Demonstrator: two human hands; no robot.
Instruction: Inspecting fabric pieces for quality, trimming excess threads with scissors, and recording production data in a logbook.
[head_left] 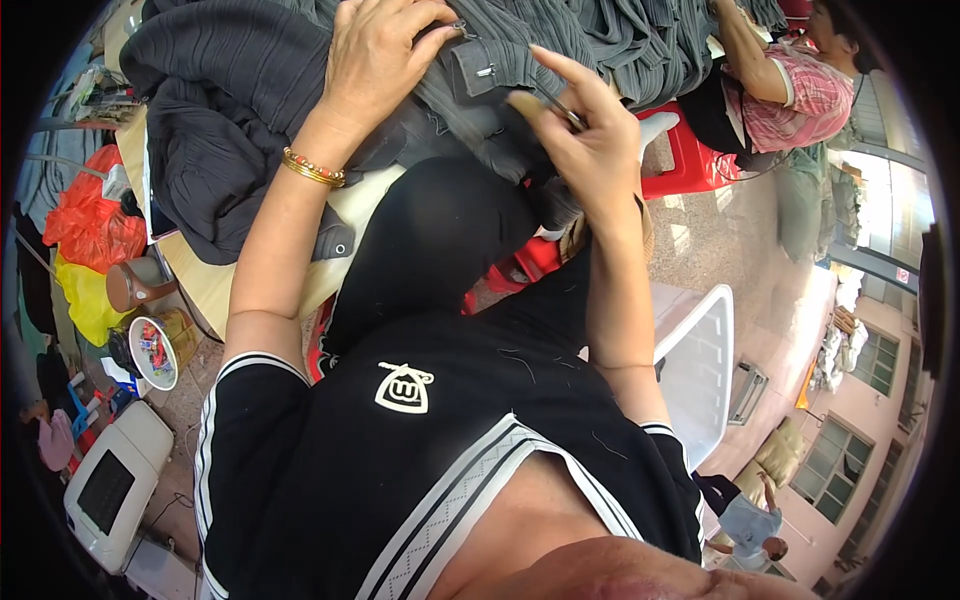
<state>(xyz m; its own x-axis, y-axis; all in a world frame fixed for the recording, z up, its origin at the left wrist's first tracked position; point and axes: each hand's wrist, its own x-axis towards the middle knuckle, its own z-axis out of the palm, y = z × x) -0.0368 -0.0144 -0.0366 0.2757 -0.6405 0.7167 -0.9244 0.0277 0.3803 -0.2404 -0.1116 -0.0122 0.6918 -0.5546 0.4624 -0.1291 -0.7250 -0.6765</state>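
Note:
Dark grey ribbed garments (pixel 230 50), apparently trousers, lie heaped across the table in front of me. My left hand (pixel 380 60) pinches the edge of one dark grey garment (pixel 440 95) between thumb and fingers, by a small metal fitting. A waistband end (pixel 490 68) with a silver hook lies just right of that pinch. Close beside it, my right hand (pixel 590 135) curls around slim dark metal thread snips (pixel 560 105), partly hidden by the fingers and blurred. The snips' tips are hard to make out.
A pale table edge (pixel 195 285) runs at left, near red (pixel 95 225) and yellow (pixel 85 300) bags, a brown mug (pixel 138 283) and a white tub (pixel 153 355). At right stand a red stool (pixel 685 160), a co-worker (pixel 790 95) and a white plastic bin (pixel 700 370).

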